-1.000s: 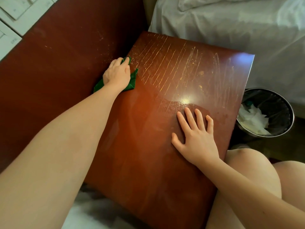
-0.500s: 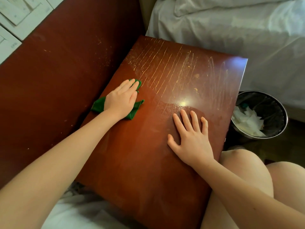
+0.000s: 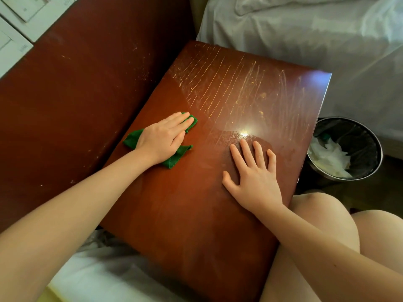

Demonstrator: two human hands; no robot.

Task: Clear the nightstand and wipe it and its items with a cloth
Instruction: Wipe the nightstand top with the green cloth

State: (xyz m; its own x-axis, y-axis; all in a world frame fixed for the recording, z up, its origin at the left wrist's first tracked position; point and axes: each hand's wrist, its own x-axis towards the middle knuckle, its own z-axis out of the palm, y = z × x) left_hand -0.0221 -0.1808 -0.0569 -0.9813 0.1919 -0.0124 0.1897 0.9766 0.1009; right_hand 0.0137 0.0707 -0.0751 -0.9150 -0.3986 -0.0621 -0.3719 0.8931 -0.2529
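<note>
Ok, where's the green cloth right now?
Head view: the green cloth lies on the nightstand near its left edge, pressed under the left hand, beside the wooden wall panel.

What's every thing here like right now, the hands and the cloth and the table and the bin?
Left hand: flat, pressing on the green cloth.
Right hand: flat on the nightstand, fingers spread.
Green cloth: crumpled, lying under the left hand.
Nightstand: far part streaked with dusty lines, near part smoother.
Waste bin: upright on the floor, white tissue inside.
Bed sheet: white, rumpled.
</note>
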